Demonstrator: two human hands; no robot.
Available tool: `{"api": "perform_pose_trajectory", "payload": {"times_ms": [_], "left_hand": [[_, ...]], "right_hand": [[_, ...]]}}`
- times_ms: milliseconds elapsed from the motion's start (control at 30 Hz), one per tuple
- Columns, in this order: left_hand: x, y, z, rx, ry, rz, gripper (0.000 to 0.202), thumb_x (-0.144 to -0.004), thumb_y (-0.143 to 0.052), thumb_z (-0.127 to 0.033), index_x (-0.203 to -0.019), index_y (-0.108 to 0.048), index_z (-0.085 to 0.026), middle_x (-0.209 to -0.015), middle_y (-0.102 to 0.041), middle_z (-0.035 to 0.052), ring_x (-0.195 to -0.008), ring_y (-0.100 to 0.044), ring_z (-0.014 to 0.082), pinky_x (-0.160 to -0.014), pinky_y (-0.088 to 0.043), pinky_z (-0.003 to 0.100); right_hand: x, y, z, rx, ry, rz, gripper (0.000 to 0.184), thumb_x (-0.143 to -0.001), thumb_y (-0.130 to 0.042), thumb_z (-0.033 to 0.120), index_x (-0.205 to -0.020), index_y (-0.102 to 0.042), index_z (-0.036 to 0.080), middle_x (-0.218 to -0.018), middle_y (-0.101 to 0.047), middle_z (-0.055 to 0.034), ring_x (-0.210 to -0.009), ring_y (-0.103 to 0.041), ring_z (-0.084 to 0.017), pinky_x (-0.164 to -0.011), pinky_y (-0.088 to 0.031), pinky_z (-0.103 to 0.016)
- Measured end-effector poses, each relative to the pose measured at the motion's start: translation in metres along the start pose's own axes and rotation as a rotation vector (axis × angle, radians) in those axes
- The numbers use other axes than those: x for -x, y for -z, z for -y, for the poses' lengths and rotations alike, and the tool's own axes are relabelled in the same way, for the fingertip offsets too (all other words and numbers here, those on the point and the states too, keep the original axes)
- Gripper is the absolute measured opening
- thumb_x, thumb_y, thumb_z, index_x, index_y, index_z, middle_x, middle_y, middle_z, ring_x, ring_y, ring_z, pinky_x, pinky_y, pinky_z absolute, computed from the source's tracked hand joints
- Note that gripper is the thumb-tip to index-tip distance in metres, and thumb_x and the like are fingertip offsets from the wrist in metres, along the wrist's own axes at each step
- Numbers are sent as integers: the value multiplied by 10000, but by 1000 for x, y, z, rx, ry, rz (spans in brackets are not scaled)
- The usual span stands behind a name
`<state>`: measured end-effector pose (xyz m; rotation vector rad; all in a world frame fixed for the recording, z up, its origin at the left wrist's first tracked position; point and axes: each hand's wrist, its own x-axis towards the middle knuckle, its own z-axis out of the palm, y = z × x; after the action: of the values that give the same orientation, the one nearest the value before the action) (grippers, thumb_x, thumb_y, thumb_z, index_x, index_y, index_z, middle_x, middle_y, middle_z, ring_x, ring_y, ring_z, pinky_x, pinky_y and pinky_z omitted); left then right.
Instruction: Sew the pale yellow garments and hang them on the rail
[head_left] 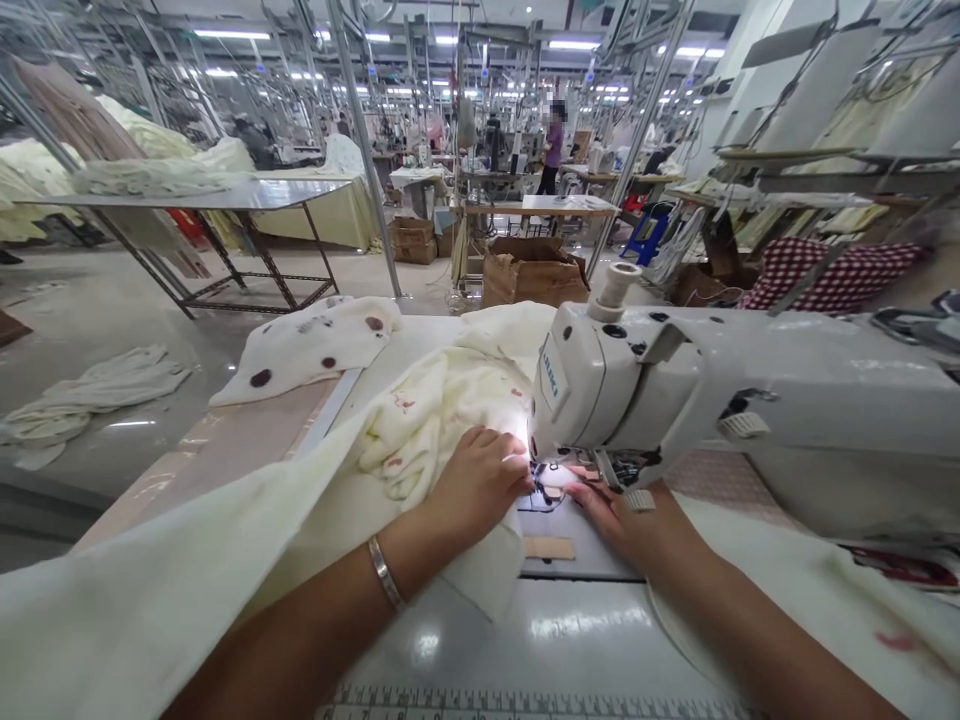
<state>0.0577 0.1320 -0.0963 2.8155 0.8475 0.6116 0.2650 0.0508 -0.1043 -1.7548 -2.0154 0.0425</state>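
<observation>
A white sewing machine (pixel 600 390) stands at the right, its lamp lighting the area around the presser foot (pixel 540 480). Cream fabric with small reddish prints (pixel 442 410) lies bunched to the left of the foot and drapes toward me. My left hand (pixel 484 475), with a metal bangle on the wrist, has its fingers curled and pressed together on this fabric close to the foot. Just right of the foot, my right hand (pixel 626 520) reaches in under the machine head, its visible fingers stretched toward the needle area. The machine head partly hides that hand.
A white cloth with dark spots (pixel 315 345) lies at the table's far left. More pale fabric (pixel 832 600) lies at right. A ruler strip (pixel 450 703) runs along the near edge. Beyond stand a cardboard box (pixel 532 275), a metal table (pixel 300 195) and a person (pixel 553 150).
</observation>
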Motion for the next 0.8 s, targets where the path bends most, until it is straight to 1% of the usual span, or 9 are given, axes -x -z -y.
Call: {"api": "perform_pose_trajectory", "payload": {"times_ms": [67, 167, 267, 300, 367, 433, 500, 600, 800], "left_hand": [[-3, 10, 8, -37, -61, 52, 111, -880, -514, -178, -829, -611, -194, -886, -568, 26, -863, -509, 166, -781, -382, 303], [0, 27, 11, -111, -101, 189, 235, -871, -443, -69, -961, -597, -223, -949, -550, 23, -837, -508, 152, -678, -387, 259], [11, 35, -6, -225, -32, 287, 168, -914, -445, -232, -950, -594, -163, -870, -547, 48, -728, -508, 165, -599, -398, 272], [16, 34, -14, -258, -37, 287, 228, -909, -464, -328, -921, -599, -144, -873, -552, 64, -757, -514, 188, -640, -419, 304], [26, 31, -30, -278, -93, 239, 357, -876, -490, -453, -909, -602, -116, -968, -560, 107, -933, -503, 257, -825, -411, 406], [34, 26, -38, -225, -143, 192, 325, -891, -480, -398, -995, -582, -107, -1089, -544, 117, -1060, -456, 265, -969, -320, 432], [38, 24, -38, -147, -135, 200, 244, -898, -460, -251, -1092, -537, -124, -1128, -541, 88, -1067, -464, 226, -975, -314, 386], [39, 23, -32, -79, -110, 214, 268, -877, -456, -154, -1142, -495, -163, -1158, -541, 52, -1066, -473, 203, -921, -339, 354], [34, 15, -24, -58, -102, 176, 214, -901, -477, -219, -1112, -499, -187, -1211, -527, 39, -1095, -459, 208, -948, -302, 376]], "right_hand": [[0, 1, -1, 38, 29, -5, 155, -852, -513, 314, -878, -657, 264, -839, -666, -65, -874, -586, -283, -805, -437, -456], [-1, 3, -2, 65, 82, -21, 181, -872, -482, 302, -857, -656, 256, -807, -662, -66, -847, -586, -277, -765, -446, -456], [0, 7, 3, 54, 174, -38, 206, -887, -460, 294, -857, -656, 240, -792, -664, -71, -821, -588, -262, -747, -442, -452], [1, 9, 6, 42, 220, -40, 200, -888, -462, 290, -874, -655, 238, -808, -670, -65, -818, -590, -249, -750, -442, -440], [5, 12, 16, -19, 358, -4, 183, -885, -466, 251, -930, -643, 232, -873, -678, -48, -829, -592, -207, -760, -443, -390], [10, 14, 27, -103, 504, 58, 187, -875, -474, 197, -982, -625, 221, -919, -672, -34, -818, -581, -169, -737, -438, -340], [14, 14, 36, -161, 594, 117, 188, -867, -486, 171, -995, -618, 210, -932, -662, -36, -799, -559, -162, -703, -423, -327], [17, 11, 41, -171, 596, 144, 162, -865, -506, 181, -966, -629, 210, -935, -656, -40, -807, -540, -176, -709, -412, -341], [15, 7, 37, -152, 550, 111, 161, -873, -494, 166, -923, -642, 207, -918, -666, -25, -827, -541, -171, -732, -427, -337]]}}
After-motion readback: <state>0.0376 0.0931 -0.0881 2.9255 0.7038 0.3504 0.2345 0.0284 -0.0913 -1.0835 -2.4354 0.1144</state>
